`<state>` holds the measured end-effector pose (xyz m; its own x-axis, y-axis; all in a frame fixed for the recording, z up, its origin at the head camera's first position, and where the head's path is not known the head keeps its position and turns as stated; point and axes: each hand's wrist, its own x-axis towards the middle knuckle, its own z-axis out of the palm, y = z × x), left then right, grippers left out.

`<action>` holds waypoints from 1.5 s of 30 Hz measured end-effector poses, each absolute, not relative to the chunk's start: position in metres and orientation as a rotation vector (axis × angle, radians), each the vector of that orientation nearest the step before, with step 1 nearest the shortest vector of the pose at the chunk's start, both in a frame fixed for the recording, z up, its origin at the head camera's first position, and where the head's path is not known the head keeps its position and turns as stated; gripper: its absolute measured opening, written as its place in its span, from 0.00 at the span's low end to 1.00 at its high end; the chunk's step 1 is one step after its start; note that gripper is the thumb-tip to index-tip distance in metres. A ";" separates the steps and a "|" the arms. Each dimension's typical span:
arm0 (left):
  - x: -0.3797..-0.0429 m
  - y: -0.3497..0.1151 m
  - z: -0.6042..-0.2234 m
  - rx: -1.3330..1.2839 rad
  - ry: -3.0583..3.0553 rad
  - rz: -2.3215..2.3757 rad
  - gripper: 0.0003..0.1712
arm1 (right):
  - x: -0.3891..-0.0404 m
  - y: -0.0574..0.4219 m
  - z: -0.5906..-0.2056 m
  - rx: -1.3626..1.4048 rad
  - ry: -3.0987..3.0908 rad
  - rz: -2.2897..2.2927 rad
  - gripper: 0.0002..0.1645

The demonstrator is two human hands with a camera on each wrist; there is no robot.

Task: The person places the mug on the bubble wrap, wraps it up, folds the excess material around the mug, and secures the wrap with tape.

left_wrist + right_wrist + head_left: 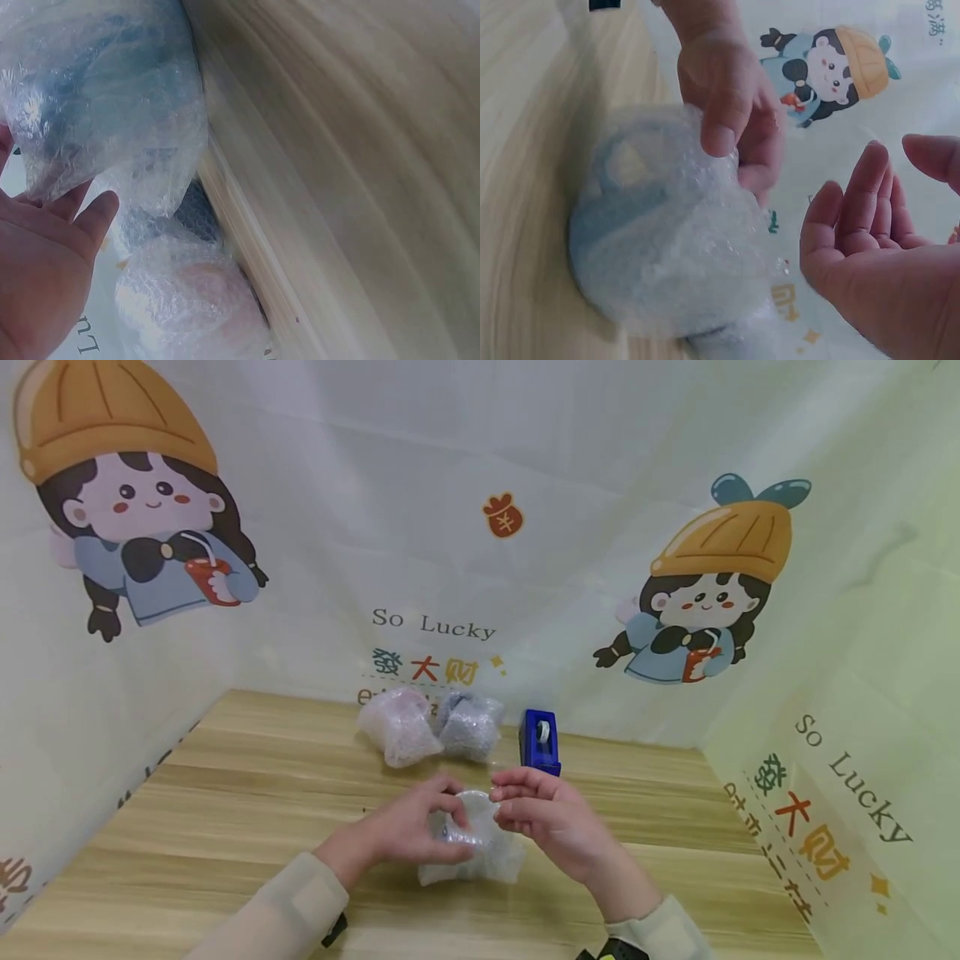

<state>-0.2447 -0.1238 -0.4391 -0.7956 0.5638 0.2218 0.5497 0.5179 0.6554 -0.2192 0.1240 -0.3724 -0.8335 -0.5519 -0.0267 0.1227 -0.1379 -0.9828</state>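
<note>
A mug (630, 240) wrapped in bubble wrap sits on the table in front of me; its bluish body and looped handle show through the plastic in the right wrist view. My left hand (408, 827) grips the wrapped mug from the left, thumb on the near side and fingers over the top. To the right of it, my right hand (551, 818) is raised beside the mug. Its fingers are loosely bent, and the thumb stands apart from them in the right wrist view. A faint clear sliver shows by these fingertips in the head view, too indistinct to identify.
Behind the mug stand two more bubble-wrapped bundles, one pinkish (401, 727) and one greyish (470, 727). A blue tape dispenser (540, 742) is to their right. The wooden table (247, 777) meets a printed cloth backdrop (315, 527) at the back and sides.
</note>
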 end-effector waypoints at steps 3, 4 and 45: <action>-0.245 -0.126 -0.438 1.054 2.707 1.151 0.09 | -0.219 0.119 -0.376 -0.457 1.655 -2.033 0.21; -0.245 -0.127 -0.438 1.074 2.706 1.145 0.07 | -0.219 0.118 -0.378 -0.453 1.657 -2.030 0.22; -0.242 -0.121 -0.440 1.049 2.779 1.206 0.15 | -0.277 0.094 -0.398 -0.333 2.244 -1.853 0.14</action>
<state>-0.2419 -0.1205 -0.4398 -0.7842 0.5423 0.3016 0.5907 0.5035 0.6305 -0.2768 0.0941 -0.3982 -0.9519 -0.3057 -0.0191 -0.0392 0.1833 -0.9823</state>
